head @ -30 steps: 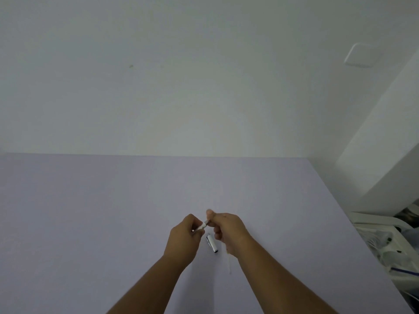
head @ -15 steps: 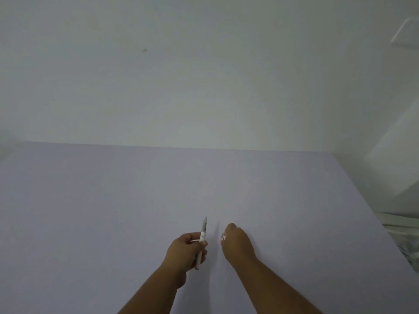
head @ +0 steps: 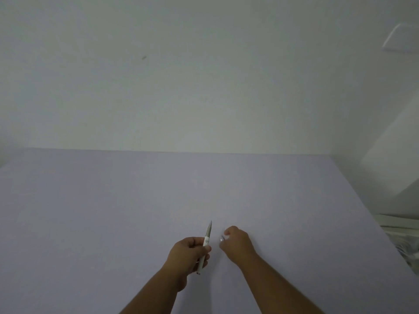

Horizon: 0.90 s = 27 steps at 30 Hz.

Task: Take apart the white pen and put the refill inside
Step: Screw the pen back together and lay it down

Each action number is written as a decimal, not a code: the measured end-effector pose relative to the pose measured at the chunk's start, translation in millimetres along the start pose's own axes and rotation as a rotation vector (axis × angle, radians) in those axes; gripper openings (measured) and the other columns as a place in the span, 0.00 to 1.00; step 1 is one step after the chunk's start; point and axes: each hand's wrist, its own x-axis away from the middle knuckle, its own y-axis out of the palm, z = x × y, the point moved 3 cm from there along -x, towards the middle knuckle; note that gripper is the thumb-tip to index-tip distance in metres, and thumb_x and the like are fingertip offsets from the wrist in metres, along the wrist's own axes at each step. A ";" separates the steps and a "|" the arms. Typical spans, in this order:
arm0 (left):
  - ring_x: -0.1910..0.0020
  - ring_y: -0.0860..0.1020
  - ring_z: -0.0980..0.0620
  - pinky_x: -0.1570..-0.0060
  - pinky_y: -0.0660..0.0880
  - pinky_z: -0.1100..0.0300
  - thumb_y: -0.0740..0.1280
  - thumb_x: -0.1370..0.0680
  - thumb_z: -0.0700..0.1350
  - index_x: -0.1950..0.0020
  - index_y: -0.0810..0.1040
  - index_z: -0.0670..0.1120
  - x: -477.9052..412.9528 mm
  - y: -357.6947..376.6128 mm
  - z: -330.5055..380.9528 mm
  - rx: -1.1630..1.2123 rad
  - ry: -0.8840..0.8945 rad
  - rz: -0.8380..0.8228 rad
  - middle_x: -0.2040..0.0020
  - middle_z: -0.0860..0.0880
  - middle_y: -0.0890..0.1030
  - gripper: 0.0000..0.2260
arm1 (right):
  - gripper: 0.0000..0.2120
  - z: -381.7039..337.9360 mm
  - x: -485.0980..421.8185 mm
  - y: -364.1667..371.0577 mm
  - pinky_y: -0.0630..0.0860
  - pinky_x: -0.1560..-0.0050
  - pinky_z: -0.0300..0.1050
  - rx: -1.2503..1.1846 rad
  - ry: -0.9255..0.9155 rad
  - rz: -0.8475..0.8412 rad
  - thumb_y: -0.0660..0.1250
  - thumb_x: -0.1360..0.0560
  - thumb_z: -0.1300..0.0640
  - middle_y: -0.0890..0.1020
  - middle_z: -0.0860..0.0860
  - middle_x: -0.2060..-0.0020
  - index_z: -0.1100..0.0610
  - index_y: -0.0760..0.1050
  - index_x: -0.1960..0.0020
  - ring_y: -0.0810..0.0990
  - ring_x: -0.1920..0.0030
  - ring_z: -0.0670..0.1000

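Observation:
The white pen (head: 206,237) stands tilted in my left hand (head: 188,254), tip pointing up and away, its lower end showing below the fingers. To the right of it, a short gap apart, my right hand (head: 238,243) rests on the lilac table (head: 113,211) with its fingers curled over a small white and silver piece (head: 222,238). Most of that piece is hidden by the fingers, so I cannot tell what part it is.
The table runs back to a plain white wall (head: 204,75). Its right edge drops off beside a white object (head: 399,227) at the far right. A white wall plate (head: 401,37) sits high on the right.
The hands have come apart: a second ago both held the pen together over a small dark-and-silver part on the table. Now the left holds the pen alone and the right sits beside it.

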 end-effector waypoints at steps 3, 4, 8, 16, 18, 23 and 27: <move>0.65 0.79 0.48 0.62 0.79 0.57 0.71 0.27 0.35 0.53 0.81 0.40 0.9 0.6 0.1 -0.005 -0.008 -0.011 0.64 0.44 0.81 0.05 | 0.11 -7.5 -1.0 -21.2 0.81 0.57 0.48 -0.434 0.058 -0.016 0.67 0.28 0.60 0.83 0.60 0.55 0.64 0.79 0.48 0.80 0.60 0.53; 0.65 0.79 0.48 0.62 0.79 0.56 0.71 0.27 0.35 0.52 0.81 0.40 1.8 1.6 0.4 -0.005 -0.009 -0.018 0.64 0.44 0.81 0.05 | 0.09 -11.0 -0.5 -28.1 0.80 0.64 0.44 -0.593 0.079 -0.047 0.67 0.27 0.61 0.82 0.58 0.59 0.63 0.80 0.49 0.78 0.64 0.50; 0.64 0.80 0.48 0.61 0.79 0.57 0.71 0.28 0.35 0.53 0.81 0.40 4.7 7.1 3.2 -0.038 -0.003 -0.044 0.63 0.43 0.82 0.05 | 0.04 -25.3 2.4 -55.1 0.75 0.63 0.40 -0.955 0.082 -0.126 0.71 0.27 0.59 0.81 0.54 0.62 0.59 0.78 0.55 0.76 0.65 0.49; 0.62 0.81 0.47 0.63 0.80 0.59 0.72 0.28 0.36 0.55 0.82 0.42 11.3 22.0 10.8 -0.078 -0.007 -0.071 0.62 0.43 0.83 0.04 | 0.12 -31.1 11.3 -71.6 0.77 0.64 0.41 -0.971 0.081 -0.065 0.74 0.30 0.56 0.82 0.56 0.63 0.62 0.76 0.53 0.77 0.66 0.50; 0.62 0.81 0.47 0.62 0.81 0.58 0.71 0.28 0.36 0.55 0.82 0.42 13.2 24.7 11.2 -0.086 -0.003 -0.079 0.61 0.43 0.83 0.04 | 0.12 -30.6 13.8 -71.1 0.77 0.63 0.41 -0.946 0.067 -0.073 0.74 0.30 0.56 0.82 0.56 0.63 0.61 0.76 0.54 0.77 0.66 0.50; 0.64 0.81 0.48 0.64 0.81 0.60 0.71 0.28 0.36 0.56 0.82 0.42 15.7 28.5 11.7 -0.084 0.007 -0.083 0.63 0.44 0.83 0.04 | 0.13 -27.5 18.3 -66.8 0.77 0.63 0.40 -0.867 0.048 -0.096 0.75 0.31 0.55 0.82 0.55 0.63 0.61 0.75 0.54 0.77 0.67 0.48; 0.64 0.81 0.48 0.65 0.80 0.60 0.71 0.27 0.36 0.56 0.82 0.42 16.4 30.3 12.3 -0.086 0.005 -0.075 0.63 0.43 0.83 0.03 | 0.13 -24.8 16.2 -69.8 0.78 0.61 0.42 -0.925 0.058 -0.013 0.75 0.31 0.54 0.80 0.53 0.66 0.60 0.74 0.56 0.76 0.68 0.49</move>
